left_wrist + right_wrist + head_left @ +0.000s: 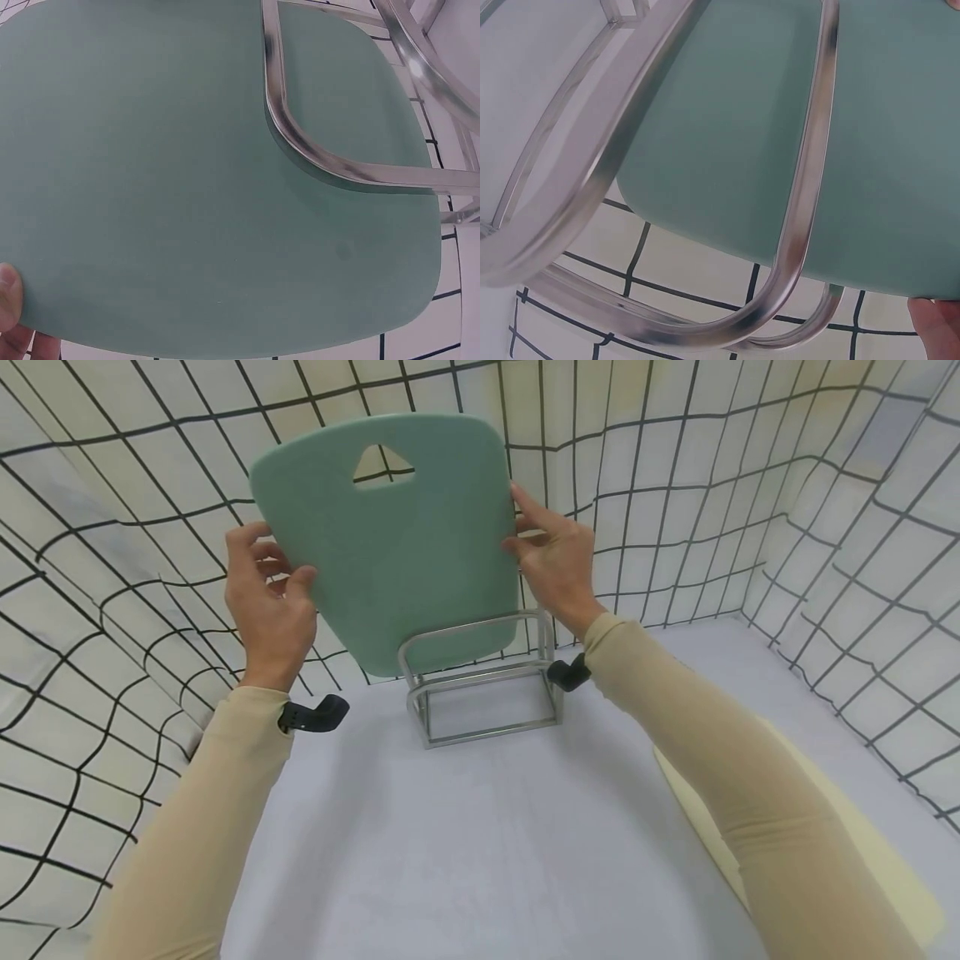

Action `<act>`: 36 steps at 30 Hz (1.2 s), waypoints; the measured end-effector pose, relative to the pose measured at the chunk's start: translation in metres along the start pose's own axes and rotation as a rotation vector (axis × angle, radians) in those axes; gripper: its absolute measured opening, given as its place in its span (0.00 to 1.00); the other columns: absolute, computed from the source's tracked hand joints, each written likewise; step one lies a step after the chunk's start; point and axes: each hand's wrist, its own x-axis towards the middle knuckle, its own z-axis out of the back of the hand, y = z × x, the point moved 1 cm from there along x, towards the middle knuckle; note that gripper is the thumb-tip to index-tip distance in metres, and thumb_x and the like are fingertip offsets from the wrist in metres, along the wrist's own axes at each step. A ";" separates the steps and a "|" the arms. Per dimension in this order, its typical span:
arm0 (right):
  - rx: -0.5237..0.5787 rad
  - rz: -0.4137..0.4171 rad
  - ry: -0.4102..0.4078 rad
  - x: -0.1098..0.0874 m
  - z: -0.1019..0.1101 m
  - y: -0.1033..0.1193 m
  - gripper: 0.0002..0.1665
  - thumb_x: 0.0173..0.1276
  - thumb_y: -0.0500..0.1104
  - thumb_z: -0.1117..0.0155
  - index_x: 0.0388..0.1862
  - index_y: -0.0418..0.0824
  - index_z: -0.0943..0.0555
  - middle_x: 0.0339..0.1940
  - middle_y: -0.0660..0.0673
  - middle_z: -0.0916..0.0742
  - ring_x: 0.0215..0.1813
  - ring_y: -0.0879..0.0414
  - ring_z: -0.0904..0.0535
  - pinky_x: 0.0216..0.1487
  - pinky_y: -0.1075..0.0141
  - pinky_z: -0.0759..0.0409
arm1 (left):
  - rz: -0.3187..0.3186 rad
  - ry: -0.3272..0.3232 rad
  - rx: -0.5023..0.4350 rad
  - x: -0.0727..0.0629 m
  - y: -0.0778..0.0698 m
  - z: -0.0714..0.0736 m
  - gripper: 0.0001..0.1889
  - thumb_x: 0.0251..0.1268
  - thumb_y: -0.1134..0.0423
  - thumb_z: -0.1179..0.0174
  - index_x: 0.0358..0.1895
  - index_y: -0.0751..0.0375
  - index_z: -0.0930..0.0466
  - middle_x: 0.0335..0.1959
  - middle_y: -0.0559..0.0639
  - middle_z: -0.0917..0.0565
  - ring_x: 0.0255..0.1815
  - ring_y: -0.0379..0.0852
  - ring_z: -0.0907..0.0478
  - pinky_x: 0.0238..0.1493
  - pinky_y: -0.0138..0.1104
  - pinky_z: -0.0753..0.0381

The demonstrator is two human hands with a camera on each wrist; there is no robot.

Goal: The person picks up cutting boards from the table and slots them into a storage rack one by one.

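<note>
A green cutting board [405, 552] with a triangular handle hole stands upright, slightly tilted, its lower part behind a front bar of the metal rack [491, 733]. My left hand [270, 597] grips its left edge, thumb on the near face. On the opposite edge, my right hand [555, 556] holds the board between thumb and fingers. Seen from the right wrist, one rack bar crosses before the board [727, 135], and another bar's end shows past its edge. In the left wrist view, a bent bar lies across the board's face [187, 187]. Whether the bottom edge touches the rack is unclear.
Below spreads a white tabletop [487, 843]. A pale yellow board [862, 835] lies on the right, partly under my right forearm. Behind and along both sides rises a white wall [637, 527] with a black grid pattern.
</note>
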 end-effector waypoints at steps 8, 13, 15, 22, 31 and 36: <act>-0.015 -0.023 0.020 -0.004 0.002 -0.004 0.35 0.69 0.32 0.32 0.73 0.52 0.25 0.54 0.40 0.08 0.47 0.48 0.07 0.47 0.66 0.10 | -0.009 0.005 0.030 -0.004 0.001 -0.004 0.23 0.77 0.70 0.46 0.68 0.41 0.30 0.48 0.31 0.28 0.50 0.30 0.26 0.58 0.29 0.18; -0.018 -0.021 0.015 -0.005 0.003 -0.006 0.35 0.69 0.32 0.31 0.72 0.52 0.25 0.53 0.39 0.08 0.46 0.48 0.07 0.44 0.66 0.10 | -0.020 0.009 0.029 -0.005 0.001 -0.006 0.23 0.77 0.69 0.47 0.68 0.42 0.30 0.49 0.34 0.26 0.51 0.32 0.25 0.59 0.30 0.17; -0.011 -0.021 0.016 -0.004 0.004 -0.006 0.35 0.69 0.32 0.31 0.72 0.52 0.25 0.53 0.39 0.08 0.46 0.48 0.07 0.44 0.67 0.10 | -0.023 0.012 0.024 -0.005 0.000 -0.007 0.23 0.77 0.69 0.47 0.68 0.41 0.30 0.50 0.38 0.24 0.51 0.33 0.25 0.60 0.31 0.17; -0.031 -0.004 0.006 -0.004 0.006 -0.008 0.35 0.69 0.32 0.31 0.72 0.51 0.24 0.55 0.40 0.09 0.47 0.48 0.07 0.48 0.66 0.10 | -0.035 0.014 0.010 -0.006 -0.001 -0.009 0.23 0.77 0.70 0.47 0.68 0.42 0.30 0.50 0.34 0.26 0.50 0.31 0.26 0.60 0.32 0.17; -0.029 -0.005 0.005 -0.004 0.010 -0.010 0.35 0.69 0.31 0.32 0.72 0.51 0.25 0.56 0.41 0.09 0.47 0.48 0.07 0.50 0.66 0.10 | -0.039 0.016 0.015 -0.006 -0.002 -0.013 0.23 0.76 0.71 0.47 0.68 0.45 0.30 0.51 0.41 0.24 0.51 0.31 0.25 0.59 0.30 0.17; -0.031 -0.005 0.004 -0.003 0.012 -0.010 0.34 0.69 0.31 0.32 0.72 0.51 0.25 0.55 0.40 0.09 0.48 0.48 0.07 0.51 0.65 0.10 | -0.038 0.021 0.011 -0.006 -0.002 -0.015 0.23 0.76 0.71 0.47 0.68 0.45 0.30 0.49 0.36 0.27 0.52 0.31 0.26 0.61 0.34 0.17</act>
